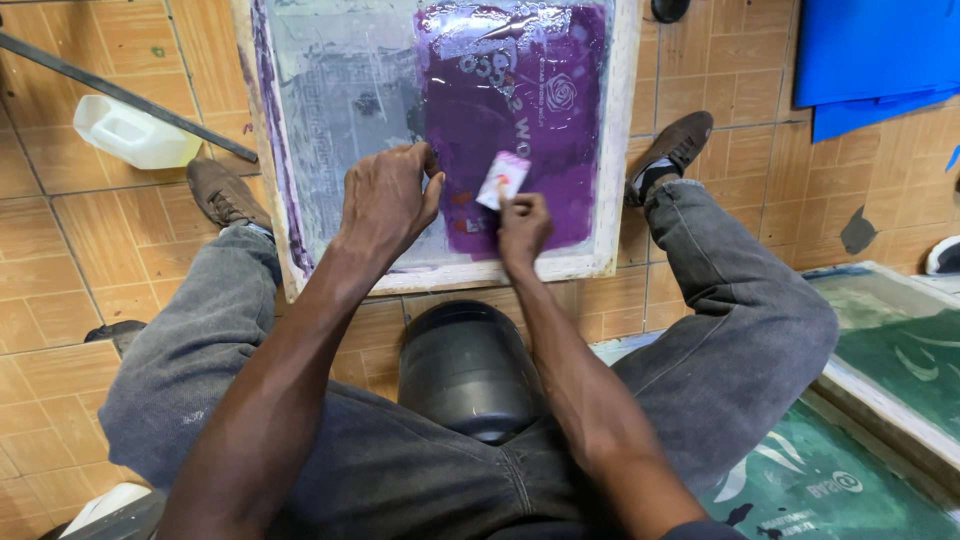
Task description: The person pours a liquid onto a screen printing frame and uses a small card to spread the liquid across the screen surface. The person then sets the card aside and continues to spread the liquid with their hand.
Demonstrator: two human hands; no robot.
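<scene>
A wooden-framed printing screen (625, 150) lies on the tiled floor between my feet, its mesh covered with purple ink (520, 110) on the right half. My left hand (385, 200) rests flat on the mesh beside the ink, fingers spread. My right hand (522, 225) pinches a small white card (503, 178) smeared with pink and purple, its edge touching the inked mesh. A black tub (465, 365) stands between my knees, just below the frame.
A white plastic jerrycan (130, 132) and a dark metal bar (120, 95) lie at the upper left. Blue sheets (870, 60) are at the upper right. Other framed screens with green ink (890, 360) lie at the lower right.
</scene>
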